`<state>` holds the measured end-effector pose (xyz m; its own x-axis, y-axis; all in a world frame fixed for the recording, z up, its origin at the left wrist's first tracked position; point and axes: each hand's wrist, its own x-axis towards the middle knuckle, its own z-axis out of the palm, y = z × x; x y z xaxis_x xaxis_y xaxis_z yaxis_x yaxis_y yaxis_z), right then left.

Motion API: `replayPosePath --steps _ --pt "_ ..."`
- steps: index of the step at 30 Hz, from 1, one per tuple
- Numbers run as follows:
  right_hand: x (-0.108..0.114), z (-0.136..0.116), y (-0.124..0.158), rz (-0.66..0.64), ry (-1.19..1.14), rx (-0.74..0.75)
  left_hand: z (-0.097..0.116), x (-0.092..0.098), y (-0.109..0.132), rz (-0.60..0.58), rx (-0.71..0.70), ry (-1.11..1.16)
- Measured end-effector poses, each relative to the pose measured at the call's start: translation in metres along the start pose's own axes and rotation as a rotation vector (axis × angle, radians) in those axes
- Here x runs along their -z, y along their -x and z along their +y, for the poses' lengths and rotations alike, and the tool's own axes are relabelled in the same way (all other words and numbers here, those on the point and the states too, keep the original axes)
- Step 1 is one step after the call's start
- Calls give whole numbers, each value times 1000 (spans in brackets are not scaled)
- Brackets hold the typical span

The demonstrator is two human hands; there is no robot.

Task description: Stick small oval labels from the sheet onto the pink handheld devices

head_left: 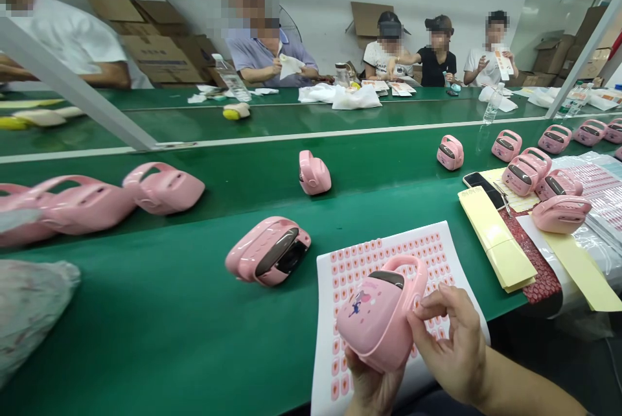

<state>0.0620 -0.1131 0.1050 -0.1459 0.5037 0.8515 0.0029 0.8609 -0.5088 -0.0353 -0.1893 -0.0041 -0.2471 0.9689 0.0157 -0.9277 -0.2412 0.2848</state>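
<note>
I hold a pink handled device point(379, 315) with a small cartoon print on its side, tilted above a white sticker sheet point(350, 273). My left hand point(372, 387) cups it from underneath. My right hand point(451, 345) is at its right side, thumb and forefinger pinched against the handle end; anything between the fingertips is too small to see. A second pink device point(269, 252) lies on its side on the green belt point(170, 312), just left of the sheet.
More pink devices lie along the belt at left point(162, 188), middle point(314, 173) and right point(522, 173). Yellow backing strips point(495, 238), a phone point(483, 188) and sticker sheets sit at right. Several people work across the belt. Plastic bag point(29, 306) at left.
</note>
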Motion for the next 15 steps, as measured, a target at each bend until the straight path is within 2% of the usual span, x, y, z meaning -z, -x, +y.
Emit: replayPosePath --steps 5,11,15 --pt "1 -4 -3 -8 23 -21 -1 -2 -1 -25 -14 45" --pt "2 -8 -5 -31 71 -56 -1 15 5 141 17 -101" --pt "2 -10 -5 -37 121 -71 -1 15 5 140 2 -121"
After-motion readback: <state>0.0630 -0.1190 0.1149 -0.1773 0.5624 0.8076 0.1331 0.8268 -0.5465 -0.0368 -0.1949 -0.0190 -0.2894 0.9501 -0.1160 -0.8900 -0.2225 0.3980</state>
